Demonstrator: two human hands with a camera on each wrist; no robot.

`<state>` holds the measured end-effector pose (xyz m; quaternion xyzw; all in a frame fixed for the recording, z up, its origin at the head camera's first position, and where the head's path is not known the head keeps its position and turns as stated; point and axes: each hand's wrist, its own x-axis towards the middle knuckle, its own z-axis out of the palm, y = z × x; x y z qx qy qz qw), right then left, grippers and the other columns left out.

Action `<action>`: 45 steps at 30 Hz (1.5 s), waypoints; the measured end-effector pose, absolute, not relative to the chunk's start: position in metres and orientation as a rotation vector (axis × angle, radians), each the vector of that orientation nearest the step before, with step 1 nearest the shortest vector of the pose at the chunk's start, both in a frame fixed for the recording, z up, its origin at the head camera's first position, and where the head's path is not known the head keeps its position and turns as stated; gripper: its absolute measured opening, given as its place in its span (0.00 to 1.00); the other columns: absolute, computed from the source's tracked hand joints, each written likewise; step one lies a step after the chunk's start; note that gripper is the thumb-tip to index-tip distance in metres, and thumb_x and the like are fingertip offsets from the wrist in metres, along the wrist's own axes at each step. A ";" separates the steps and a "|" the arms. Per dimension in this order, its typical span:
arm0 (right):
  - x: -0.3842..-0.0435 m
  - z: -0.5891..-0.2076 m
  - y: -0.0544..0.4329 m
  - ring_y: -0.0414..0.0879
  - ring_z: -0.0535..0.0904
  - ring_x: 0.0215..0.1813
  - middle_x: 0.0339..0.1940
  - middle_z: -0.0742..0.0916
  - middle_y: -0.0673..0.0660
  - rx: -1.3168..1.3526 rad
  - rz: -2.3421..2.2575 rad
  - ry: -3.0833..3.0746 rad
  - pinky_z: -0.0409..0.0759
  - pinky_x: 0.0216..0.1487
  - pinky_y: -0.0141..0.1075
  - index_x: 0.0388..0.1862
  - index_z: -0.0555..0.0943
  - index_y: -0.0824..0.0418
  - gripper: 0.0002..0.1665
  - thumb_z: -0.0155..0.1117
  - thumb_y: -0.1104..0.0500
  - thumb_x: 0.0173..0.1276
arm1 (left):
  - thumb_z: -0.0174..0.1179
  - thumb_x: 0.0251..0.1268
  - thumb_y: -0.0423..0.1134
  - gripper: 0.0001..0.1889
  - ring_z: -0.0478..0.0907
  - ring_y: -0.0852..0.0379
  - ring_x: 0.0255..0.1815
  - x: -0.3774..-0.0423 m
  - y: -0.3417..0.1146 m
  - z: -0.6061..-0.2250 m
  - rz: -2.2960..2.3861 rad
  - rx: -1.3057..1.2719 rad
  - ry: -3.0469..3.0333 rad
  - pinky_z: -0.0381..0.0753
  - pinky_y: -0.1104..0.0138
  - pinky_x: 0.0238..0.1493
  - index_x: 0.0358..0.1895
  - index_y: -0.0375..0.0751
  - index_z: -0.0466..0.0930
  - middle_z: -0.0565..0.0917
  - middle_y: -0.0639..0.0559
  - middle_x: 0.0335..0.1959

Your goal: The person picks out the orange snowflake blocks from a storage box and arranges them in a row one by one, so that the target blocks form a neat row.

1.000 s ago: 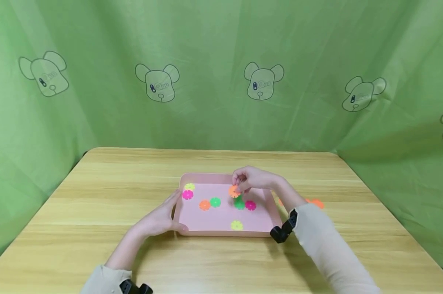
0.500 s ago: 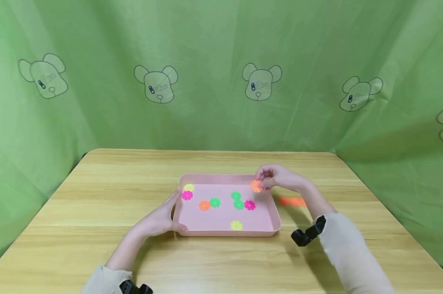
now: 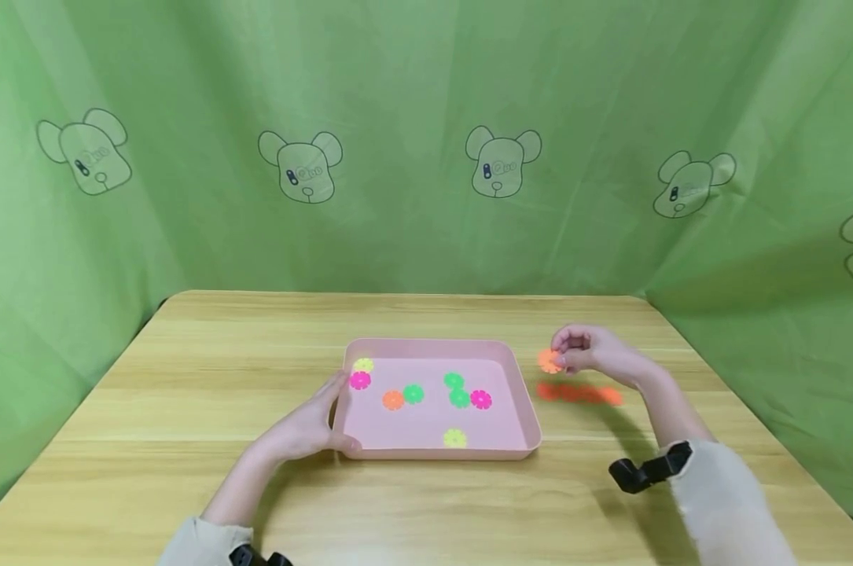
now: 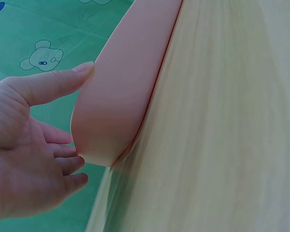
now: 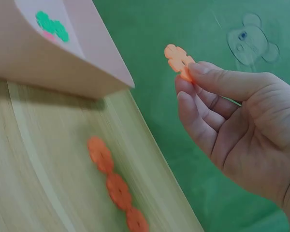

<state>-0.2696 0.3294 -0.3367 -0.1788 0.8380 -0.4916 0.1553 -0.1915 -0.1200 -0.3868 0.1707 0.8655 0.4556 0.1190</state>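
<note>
My right hand (image 3: 599, 354) pinches an orange flower-shaped plastic disc (image 3: 549, 361) between thumb and index finger, raised to the right of the pink tray (image 3: 440, 454). In the right wrist view, the disc (image 5: 178, 60) shows notches round its edge. Below this hand, a row of red-orange discs (image 3: 580, 393) lies on the table, edges meeting. My left hand (image 3: 302, 420) is spread against the tray's left side. Its thumb (image 4: 63, 82) touches the rim in the left wrist view, and its other fingers are beside the outer wall.
Inside the tray lie two green discs (image 3: 459, 398), two magenta discs (image 3: 480, 399), two yellow discs (image 3: 455, 438) and an orange disc (image 3: 393, 400). The wooden table (image 3: 426, 511) extends around it. A green curtain (image 3: 405, 212) with bear-head drawings hangs behind and at both sides.
My right hand has carried the orange disc rightward, from over the tray to past its right wall, exposing the row of discs on the table. My left hand stays at the tray.
</note>
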 end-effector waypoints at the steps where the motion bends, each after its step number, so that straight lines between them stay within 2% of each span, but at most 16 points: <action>1: -0.268 -0.337 0.334 0.53 0.80 0.38 0.35 0.80 0.56 -0.507 -1.404 2.420 0.80 0.41 0.50 0.43 0.71 0.71 0.13 0.60 0.66 0.63 | 0.72 0.42 0.38 0.57 0.39 0.41 0.73 -0.192 -0.120 -0.387 1.332 0.499 2.529 0.42 0.47 0.69 0.72 0.31 0.41 0.42 0.37 0.74; 6: -0.259 -0.339 0.354 0.52 0.81 0.37 0.34 0.81 0.55 -0.450 -1.417 2.463 0.80 0.40 0.48 0.43 0.71 0.70 0.15 0.62 0.64 0.62 | 0.72 0.42 0.38 0.57 0.39 0.42 0.73 -0.192 -0.120 -0.387 1.324 0.504 2.535 0.42 0.48 0.69 0.72 0.31 0.41 0.42 0.38 0.74; 11: -0.250 -0.348 0.376 0.48 0.80 0.37 0.35 0.80 0.55 -0.392 -1.509 2.432 0.81 0.41 0.43 0.45 0.69 0.73 0.15 0.60 0.66 0.63 | 0.72 0.42 0.38 0.57 0.39 0.41 0.73 -0.191 -0.119 -0.387 1.324 0.505 2.534 0.42 0.47 0.68 0.72 0.31 0.40 0.42 0.37 0.73; 18: -0.245 -0.368 0.411 0.43 0.81 0.38 0.35 0.83 0.52 -0.344 -1.714 2.292 0.81 0.42 0.38 0.43 0.73 0.66 0.08 0.56 0.70 0.65 | 0.72 0.42 0.37 0.56 0.39 0.41 0.73 -0.189 -0.118 -0.389 1.334 0.493 2.520 0.42 0.47 0.68 0.72 0.31 0.41 0.42 0.38 0.74; 27: -0.240 -0.381 0.437 0.42 0.81 0.37 0.34 0.84 0.51 -0.193 -1.866 2.251 0.81 0.41 0.34 0.42 0.74 0.64 0.08 0.57 0.70 0.64 | 0.72 0.41 0.38 0.57 0.40 0.41 0.73 -0.190 -0.118 -0.389 1.322 0.500 2.529 0.42 0.47 0.68 0.72 0.30 0.42 0.43 0.37 0.73; 31: -0.239 -0.386 0.444 0.41 0.81 0.37 0.34 0.83 0.50 -0.099 -1.831 2.306 0.81 0.40 0.33 0.44 0.73 0.66 0.10 0.59 0.68 0.64 | 0.72 0.41 0.38 0.57 0.40 0.41 0.73 -0.190 -0.118 -0.389 1.322 0.505 2.525 0.42 0.47 0.68 0.72 0.30 0.42 0.43 0.37 0.73; 39: -0.241 -0.397 0.451 0.38 0.79 0.34 0.34 0.81 0.49 0.034 -1.563 2.548 0.81 0.37 0.34 0.52 0.65 0.83 0.25 0.57 0.65 0.66 | 0.72 0.42 0.38 0.57 0.38 0.42 0.73 -0.191 -0.118 -0.388 1.328 0.502 2.515 0.41 0.47 0.69 0.72 0.32 0.41 0.42 0.38 0.74; 45: -0.242 -0.399 0.453 0.36 0.78 0.33 0.33 0.82 0.48 0.062 -1.401 2.658 0.80 0.35 0.32 0.54 0.66 0.83 0.26 0.57 0.62 0.67 | 0.72 0.41 0.39 0.57 0.38 0.42 0.73 -0.191 -0.119 -0.387 1.325 0.511 2.524 0.41 0.47 0.69 0.72 0.31 0.41 0.42 0.38 0.74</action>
